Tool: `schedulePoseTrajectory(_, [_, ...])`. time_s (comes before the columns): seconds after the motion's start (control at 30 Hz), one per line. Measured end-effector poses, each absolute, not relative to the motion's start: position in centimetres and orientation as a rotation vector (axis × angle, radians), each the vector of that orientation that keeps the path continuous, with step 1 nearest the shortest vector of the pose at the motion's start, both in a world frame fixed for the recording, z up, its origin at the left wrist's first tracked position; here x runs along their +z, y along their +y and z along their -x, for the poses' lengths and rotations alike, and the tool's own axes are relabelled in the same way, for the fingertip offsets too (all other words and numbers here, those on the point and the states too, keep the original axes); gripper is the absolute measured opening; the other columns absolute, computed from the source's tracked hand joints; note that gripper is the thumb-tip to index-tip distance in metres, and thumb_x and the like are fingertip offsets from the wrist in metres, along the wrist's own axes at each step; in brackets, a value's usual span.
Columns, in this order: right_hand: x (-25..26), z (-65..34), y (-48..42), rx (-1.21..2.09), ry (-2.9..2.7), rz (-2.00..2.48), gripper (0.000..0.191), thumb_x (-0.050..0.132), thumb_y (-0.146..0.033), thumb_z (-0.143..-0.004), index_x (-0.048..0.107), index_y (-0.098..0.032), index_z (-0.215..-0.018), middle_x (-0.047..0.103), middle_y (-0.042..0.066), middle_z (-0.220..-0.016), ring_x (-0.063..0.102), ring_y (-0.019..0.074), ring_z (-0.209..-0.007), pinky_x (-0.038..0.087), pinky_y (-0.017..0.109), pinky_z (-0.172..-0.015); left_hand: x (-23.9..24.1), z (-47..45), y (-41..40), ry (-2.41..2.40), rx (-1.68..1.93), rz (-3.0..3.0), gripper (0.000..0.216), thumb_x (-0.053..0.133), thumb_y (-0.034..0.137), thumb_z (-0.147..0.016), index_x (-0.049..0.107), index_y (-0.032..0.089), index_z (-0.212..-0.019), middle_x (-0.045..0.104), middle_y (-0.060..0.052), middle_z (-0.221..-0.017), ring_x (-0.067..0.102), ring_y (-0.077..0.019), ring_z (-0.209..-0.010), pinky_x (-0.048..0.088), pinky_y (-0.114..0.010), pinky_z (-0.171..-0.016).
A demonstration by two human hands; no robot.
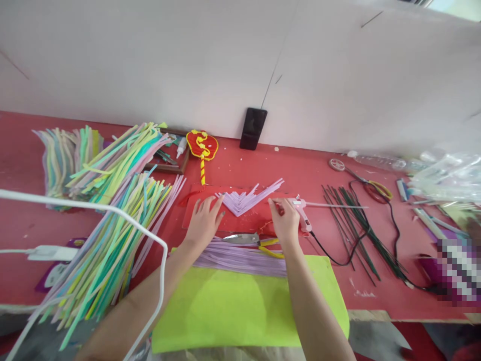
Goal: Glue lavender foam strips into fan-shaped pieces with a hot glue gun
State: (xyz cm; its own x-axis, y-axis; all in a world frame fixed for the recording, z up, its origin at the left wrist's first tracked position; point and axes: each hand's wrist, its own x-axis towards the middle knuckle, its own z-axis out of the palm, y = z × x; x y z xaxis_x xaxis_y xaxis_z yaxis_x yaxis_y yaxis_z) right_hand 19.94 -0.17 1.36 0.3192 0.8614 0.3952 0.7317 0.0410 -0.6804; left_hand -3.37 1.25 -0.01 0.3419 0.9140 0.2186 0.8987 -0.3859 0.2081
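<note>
A V-shaped piece made of lilac pipe cleaners [240, 203] lies on a red board [195, 220]. Its right arm of stems reaches farther than the left. My left hand [203, 218] rests open at its left end, fingers spread and the fingertips near the stems. To the right of the piece, my right hand [285, 218] has its fingers curled together; anything between them is too small to make out. Right beside that hand lies a pink glue gun [303, 216], a long glue stick [334, 205] jutting from its back. Scissors [240, 238] with yellow handles lie below the board.
Loose lilac pipe cleaners [240, 260] lie on a yellow-green sheet [240, 306] in front. Multicoloured bundles [108, 240] cover the left, crossed by a white cable [131, 220]. Dark green stems [353, 225] and a black cord lie right. A phone [253, 129] leans on the wall.
</note>
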Motion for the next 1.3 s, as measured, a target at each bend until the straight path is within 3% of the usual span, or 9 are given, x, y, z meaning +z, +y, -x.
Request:
schedulePoseTrajectory(0.17, [0.4,-21.0,-0.3,0.105,-1.345,1.693,0.024,0.047,-0.039,-0.089,0.059,-0.019,-0.082,0.061,0.006,-0.089,0.048,0.012,-0.06,0.045,0.027,-0.063,1.8,3.1,2.0,1.631,0.634,-2.538,0.031,0.045,0.019,-0.09,0.057,0.017,-0.118,0.054,-0.013,-0.126,0.052,-0.0244,-0.118,0.037,-0.042,-0.106])
schedulePoseTrajectory(0.3, [-0.1,-20.9,-0.3,0.106,-1.347,1.711,0.026,0.046,-0.04,-0.09,0.06,-0.019,-0.083,0.062,0.006,-0.089,0.049,0.0125,-0.059,0.046,0.027,-0.063,4.0,2.1,2.9,1.668,0.735,-2.404,0.012,0.053,0.019,-0.086,0.063,0.016,-0.094,0.061,-0.008,-0.095,0.06,-0.0209,-0.095,0.048,-0.035,-0.089])
schedulePoseTrajectory(0.47, [0.1,-19.6,-0.8,0.149,-1.552,1.708,0.021,0.047,-0.031,-0.09,0.065,-0.02,-0.088,0.064,0.007,-0.092,0.059,0.0184,-0.084,0.047,0.028,-0.072,3.4,0.3,4.5,1.653,0.803,-2.248,0.008,0.056,0.017,-0.085,0.064,0.018,-0.083,0.062,-0.004,-0.084,0.061,-0.0161,-0.08,0.049,-0.028,-0.076])
schedulePoseTrajectory(0.67, [0.3,-17.8,-1.3,0.213,-1.868,1.555,0.025,0.044,-0.021,-0.091,0.067,-0.021,-0.102,0.066,0.008,-0.103,0.058,0.0218,-0.097,0.046,0.036,-0.09,1.2,-1.0,6.2,1.632,0.67,-2.15,0.011,0.055,0.014,-0.084,0.066,0.016,-0.085,0.066,-0.005,-0.084,0.062,-0.0158,-0.077,0.048,-0.027,-0.074])
schedulePoseTrajectory(0.87, [-0.5,-16.9,-0.9,0.367,-1.941,1.395,0.037,0.036,-0.011,-0.089,0.057,-0.016,-0.119,0.061,0.011,-0.124,0.05,0.02,-0.123,0.041,0.038,-0.105,0.2,-1.5,5.5,1.742,0.964,-2.123,0.016,0.051,0.017,-0.087,0.066,0.016,-0.092,0.066,-0.007,-0.09,0.061,-0.0174,-0.086,0.047,-0.029,-0.079])
schedulePoseTrajectory(1.03, [-1.5,-16.7,-0.5,0.442,-1.913,1.379,0.045,0.034,-0.004,-0.083,0.048,-0.013,-0.125,0.06,0.014,-0.122,0.05,0.021,-0.123,0.044,0.04,-0.104,-0.6,-2.0,4.9,1.676,1.012,-2.1,0.014,0.056,0.015,-0.084,0.066,0.02,-0.093,0.07,-0.005,-0.091,0.06,-0.0195,-0.085,0.046,-0.033,-0.081])
schedulePoseTrajectory(1.3, [-2.1,-16.6,-0.3,0.39,-1.944,1.343,0.045,0.034,-0.002,-0.08,0.05,-0.015,-0.12,0.061,0.014,-0.118,0.048,0.0218,-0.126,0.042,0.044,-0.106,-1.2,-2.4,4.9,1.696,1.045,-2.035,0.015,0.058,0.014,-0.082,0.064,0.02,-0.093,0.072,-0.005,-0.091,0.06,-0.0216,-0.088,0.046,-0.036,-0.081])
